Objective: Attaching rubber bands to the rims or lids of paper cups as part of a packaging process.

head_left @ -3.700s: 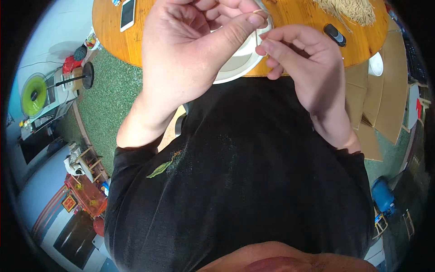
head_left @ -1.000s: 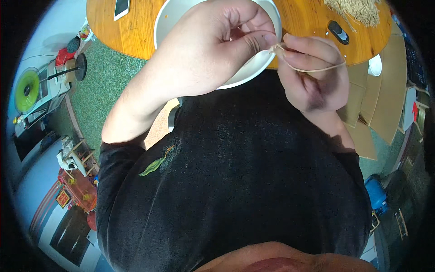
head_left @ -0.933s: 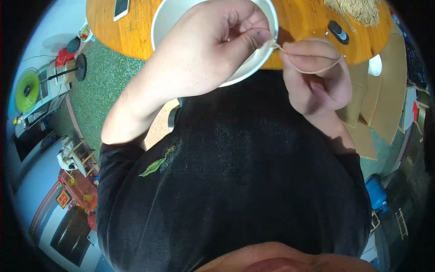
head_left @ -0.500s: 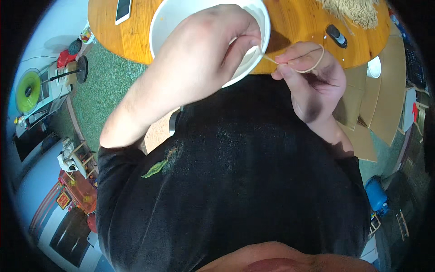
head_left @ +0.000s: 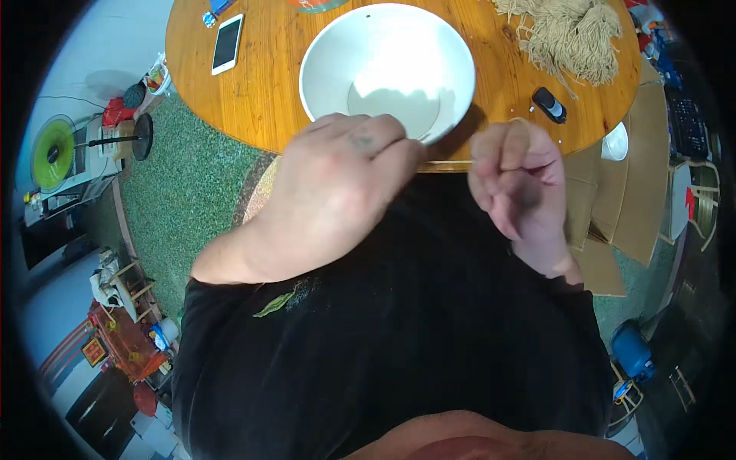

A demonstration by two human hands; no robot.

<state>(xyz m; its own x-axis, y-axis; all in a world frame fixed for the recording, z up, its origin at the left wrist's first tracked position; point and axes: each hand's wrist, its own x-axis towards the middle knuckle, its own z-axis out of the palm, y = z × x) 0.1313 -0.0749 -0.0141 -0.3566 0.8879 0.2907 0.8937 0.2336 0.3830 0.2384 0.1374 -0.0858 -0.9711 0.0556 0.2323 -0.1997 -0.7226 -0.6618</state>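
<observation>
My left hand point(head_left: 345, 180) is closed in a pinch just in front of the near rim of a large white bowl point(head_left: 313, 96). Its fingertips face away from me, so what they hold is hidden. To the right, my right hand point(head_left: 525, 172) is raised by the table edge with fingers curled together, slightly smeared by motion. A thin beige string point(head_left: 520, 120) shows faintly over the top of its fingers. The bowl's inside is pale and brightly lit. Beyond my right hand lies a bundle of similar beige strings point(head_left: 579, 42).
On the round wooden table point(head_left: 264, 100) lie a white phone point(head_left: 227, 44) at the left and a small black object point(head_left: 549, 105) at the right. An orange-rimmed container point(head_left: 318, 4) is cut off at the far edge. Cardboard point(head_left: 640, 165) and a white cup point(head_left: 616, 142) are beyond the right edge.
Both hands have come down and nearer to me, the left out from over the bowl. The string stretched between them no longer shows. The view has shifted, revealing more table.
</observation>
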